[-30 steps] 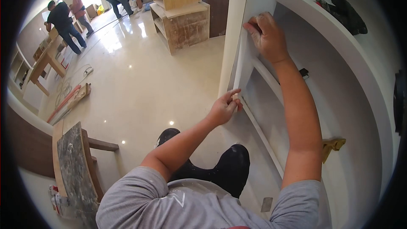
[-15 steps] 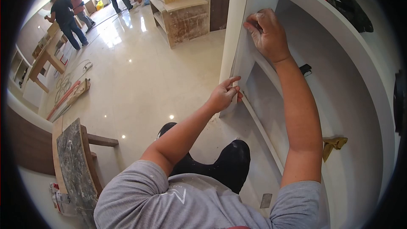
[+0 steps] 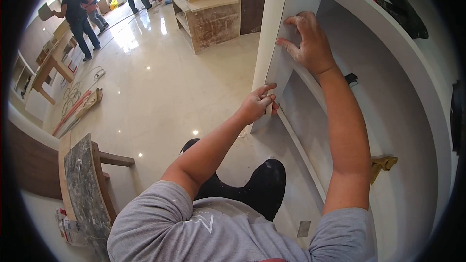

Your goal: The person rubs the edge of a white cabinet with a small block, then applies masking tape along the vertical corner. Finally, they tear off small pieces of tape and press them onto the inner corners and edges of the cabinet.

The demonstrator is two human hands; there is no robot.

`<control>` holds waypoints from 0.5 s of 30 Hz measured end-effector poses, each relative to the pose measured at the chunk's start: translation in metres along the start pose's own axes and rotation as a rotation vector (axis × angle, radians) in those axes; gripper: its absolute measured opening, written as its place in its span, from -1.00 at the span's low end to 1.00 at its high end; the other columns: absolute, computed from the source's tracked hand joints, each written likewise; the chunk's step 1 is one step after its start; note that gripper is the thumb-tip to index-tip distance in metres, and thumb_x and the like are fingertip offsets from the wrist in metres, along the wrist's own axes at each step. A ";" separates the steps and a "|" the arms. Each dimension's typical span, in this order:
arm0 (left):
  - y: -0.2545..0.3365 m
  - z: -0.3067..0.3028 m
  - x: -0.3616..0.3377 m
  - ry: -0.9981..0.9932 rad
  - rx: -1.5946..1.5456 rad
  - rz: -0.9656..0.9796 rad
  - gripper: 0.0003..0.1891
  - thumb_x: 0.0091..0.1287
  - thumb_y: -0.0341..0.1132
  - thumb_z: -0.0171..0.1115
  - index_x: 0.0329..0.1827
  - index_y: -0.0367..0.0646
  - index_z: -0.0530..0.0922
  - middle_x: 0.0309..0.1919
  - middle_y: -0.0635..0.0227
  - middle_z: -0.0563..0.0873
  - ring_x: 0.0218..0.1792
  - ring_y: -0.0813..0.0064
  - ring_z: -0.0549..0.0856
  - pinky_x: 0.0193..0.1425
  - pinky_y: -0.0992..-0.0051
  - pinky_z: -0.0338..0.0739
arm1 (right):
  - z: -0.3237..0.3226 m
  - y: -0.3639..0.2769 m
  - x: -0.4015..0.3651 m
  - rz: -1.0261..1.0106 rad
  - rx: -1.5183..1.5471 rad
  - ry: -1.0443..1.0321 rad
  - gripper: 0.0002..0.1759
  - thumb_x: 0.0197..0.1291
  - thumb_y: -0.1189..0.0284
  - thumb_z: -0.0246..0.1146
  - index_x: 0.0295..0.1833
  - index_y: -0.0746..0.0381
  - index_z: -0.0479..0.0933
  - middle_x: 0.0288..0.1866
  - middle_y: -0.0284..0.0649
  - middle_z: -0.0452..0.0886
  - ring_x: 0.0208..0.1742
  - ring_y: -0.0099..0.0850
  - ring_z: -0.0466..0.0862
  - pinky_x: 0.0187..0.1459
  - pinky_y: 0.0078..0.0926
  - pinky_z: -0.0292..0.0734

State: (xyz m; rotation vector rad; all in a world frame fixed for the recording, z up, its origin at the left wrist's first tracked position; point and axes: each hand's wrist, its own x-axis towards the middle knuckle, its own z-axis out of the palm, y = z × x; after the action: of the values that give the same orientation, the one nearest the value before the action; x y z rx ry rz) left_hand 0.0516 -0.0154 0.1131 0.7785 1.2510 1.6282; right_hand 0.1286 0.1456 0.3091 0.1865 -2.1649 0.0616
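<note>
In front of me stands a white cabinet's upright panel (image 3: 294,0) with a pale front edge. My left hand (image 3: 256,106) is closed low on that edge, its fingers pinching what looks like a thin pale strip (image 3: 269,108). The strip's upper part is hard to tell from the panel. Higher up, my right hand (image 3: 310,43) rests near the same edge, thumb and fingers apart with nothing visible between them. White dust marks the fingers of both hands. Pale shelf rails (image 3: 302,153) run from the panel toward me, under my right forearm.
Dark gloves (image 3: 405,14) lie on the cabinet's outer ledge; a brown cloth (image 3: 383,163) and a small black object (image 3: 350,78) are inside. A stained board (image 3: 83,179) is at left. Wooden boxes (image 3: 208,24), cords and several co-workers (image 3: 80,19) are farther off.
My right hand's thumb and fingers have spread from a near pinch. My left hand stays at almost the same spot. A distant co-worker now holds a board out to the left.
</note>
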 end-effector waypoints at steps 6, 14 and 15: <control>-0.003 0.002 0.001 0.027 -0.087 0.018 -0.46 0.60 -0.43 0.04 0.61 -0.28 0.24 -0.28 0.36 0.64 -0.30 0.48 0.72 -0.08 0.45 0.69 | 0.000 -0.001 -0.001 0.013 -0.005 -0.008 -0.39 -0.06 0.31 0.63 0.10 0.12 0.50 0.01 -0.15 0.54 -0.05 -0.07 0.63 -0.04 -0.16 0.62; -0.001 0.020 -0.040 -0.031 0.274 0.058 -0.46 0.59 -0.34 0.12 0.58 -0.30 0.29 -0.38 0.37 0.75 -0.30 0.59 0.70 -0.08 0.55 0.52 | -0.003 0.001 0.002 0.024 0.122 0.024 -0.57 0.07 0.35 0.56 0.02 0.16 0.57 -0.08 -0.16 0.54 -0.07 -0.09 0.62 -0.05 -0.18 0.58; 0.002 0.025 -0.050 -0.021 0.273 0.040 -0.47 0.59 -0.34 0.11 0.58 -0.27 0.31 -0.40 0.40 0.75 -0.31 0.62 0.68 -0.06 0.57 0.50 | -0.002 0.001 0.002 0.043 0.132 0.034 -0.61 0.09 0.36 0.55 0.00 0.16 0.58 -0.09 -0.17 0.54 -0.09 -0.10 0.62 -0.06 -0.19 0.58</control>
State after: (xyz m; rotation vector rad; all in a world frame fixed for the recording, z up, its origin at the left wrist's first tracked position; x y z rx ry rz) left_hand 0.0922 -0.0519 0.1248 0.9906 1.4699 1.4944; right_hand 0.1289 0.1464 0.3122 0.2128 -2.1325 0.2312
